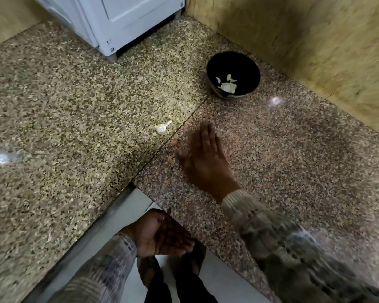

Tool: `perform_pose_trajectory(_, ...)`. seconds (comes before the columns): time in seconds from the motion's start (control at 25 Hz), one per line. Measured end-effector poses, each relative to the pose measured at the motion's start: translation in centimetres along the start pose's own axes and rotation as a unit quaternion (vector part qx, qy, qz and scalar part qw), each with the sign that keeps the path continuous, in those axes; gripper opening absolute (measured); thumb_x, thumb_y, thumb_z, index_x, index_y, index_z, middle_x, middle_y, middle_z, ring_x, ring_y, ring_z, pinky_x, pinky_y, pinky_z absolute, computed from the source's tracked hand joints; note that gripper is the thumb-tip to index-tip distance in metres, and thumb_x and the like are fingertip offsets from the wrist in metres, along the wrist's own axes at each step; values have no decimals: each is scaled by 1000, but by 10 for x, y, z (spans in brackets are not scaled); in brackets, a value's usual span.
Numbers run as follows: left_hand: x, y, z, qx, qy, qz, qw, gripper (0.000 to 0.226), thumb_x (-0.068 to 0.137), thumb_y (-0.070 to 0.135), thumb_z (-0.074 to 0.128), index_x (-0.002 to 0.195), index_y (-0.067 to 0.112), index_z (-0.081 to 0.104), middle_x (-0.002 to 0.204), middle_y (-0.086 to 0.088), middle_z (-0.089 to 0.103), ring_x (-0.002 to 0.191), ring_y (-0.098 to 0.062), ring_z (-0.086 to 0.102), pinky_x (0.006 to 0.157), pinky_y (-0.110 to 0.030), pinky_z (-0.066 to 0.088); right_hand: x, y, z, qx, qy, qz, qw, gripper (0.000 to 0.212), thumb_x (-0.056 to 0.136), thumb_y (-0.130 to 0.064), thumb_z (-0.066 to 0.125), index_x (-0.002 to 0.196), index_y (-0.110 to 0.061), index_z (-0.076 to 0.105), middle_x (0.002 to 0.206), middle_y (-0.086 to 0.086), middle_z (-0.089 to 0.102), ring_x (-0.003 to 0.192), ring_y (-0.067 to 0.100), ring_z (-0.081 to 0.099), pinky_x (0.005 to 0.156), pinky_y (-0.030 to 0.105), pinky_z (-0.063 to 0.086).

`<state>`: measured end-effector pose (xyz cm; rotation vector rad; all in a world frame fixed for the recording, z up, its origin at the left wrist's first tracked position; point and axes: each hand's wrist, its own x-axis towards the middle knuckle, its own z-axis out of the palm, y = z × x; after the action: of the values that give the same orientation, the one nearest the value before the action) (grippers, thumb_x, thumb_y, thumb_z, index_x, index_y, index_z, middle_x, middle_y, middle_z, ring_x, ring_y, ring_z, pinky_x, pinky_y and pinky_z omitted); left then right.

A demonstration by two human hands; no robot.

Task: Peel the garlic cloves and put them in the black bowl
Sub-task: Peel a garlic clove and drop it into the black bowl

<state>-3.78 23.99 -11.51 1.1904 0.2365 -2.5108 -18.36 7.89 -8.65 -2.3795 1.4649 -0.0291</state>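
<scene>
Holding right hand (202, 158) flat over counter (74, 106), garlic cloves (227, 85) in black bowl (246, 68)

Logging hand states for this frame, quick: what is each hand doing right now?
Left hand: open, palm up and loosely cupped, nothing visible in it.
Right hand: open, fingers straight, motion-blurred, holding nothing.

Tabletop (74, 106): speckled granite, tan-olive on the left, reddish-brown on the right. Black bowl (233, 73) holds pale white garlic cloves (227, 85). Far appliance (123, 20) is white; sleeves (278, 241) are grey-beige patterned.
</scene>
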Motion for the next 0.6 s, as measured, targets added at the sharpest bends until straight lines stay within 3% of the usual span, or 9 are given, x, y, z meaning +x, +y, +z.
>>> perform_pose_trajectory(0.12, 0, 0, 3, 2, -1, -11, 1000, 59, 78, 16, 47, 118, -26, 59, 125, -40, 61, 105, -47, 70, 94, -49, 58, -46, -7, 15, -37, 3, -76, 996, 93, 101, -71, 8, 162, -2, 0, 170, 17, -14, 157, 28, -18, 129, 48, 4)
perform_pose_trajectory(0.28, 1, -2, 5, -1, 10, -1, 1000, 58, 86, 17, 39, 120, -26, 57, 128, -40, 59, 104, -47, 70, 84, -48, 62, -72, -13, 20, -19, 17, -86, 996, 90, 103, -68, 14, 162, -1, 8, 171, 17, -6, 159, 26, -13, 129, 47, 6)
perform_pose_trajectory(0.44, 1, -5, 8, -2, 8, 7, 1000, 56, 89, 17, 38, 118, -26, 59, 125, -40, 61, 100, -47, 71, 77, -46, 63, -80, -6, 6, 130, 45, -106, 985, 78, 105, -61, 13, 164, -9, 16, 173, 8, 6, 160, 18, -1, 129, 43, 11)
perform_pose_trajectory(0.56, 2, -7, 4, -14, -2, 12, 1000, 55, 90, 18, 40, 117, -26, 60, 125, -40, 61, 100, -47, 71, 75, -46, 63, -73, 20, -13, 298, 180, -21, 937, 51, 108, -38, 42, 154, -16, 44, 161, 7, 42, 150, 18, 38, 120, 45, 37)
perform_pose_trajectory(0.6, 2, -7, 3, -16, -5, 12, 1000, 55, 89, 19, 41, 116, -25, 61, 124, -40, 61, 100, -47, 71, 74, -46, 64, -67, 34, -18, 290, 236, 10, 927, 39, 105, -26, 52, 143, -15, 58, 147, 8, 57, 137, 19, 53, 111, 46, 48)
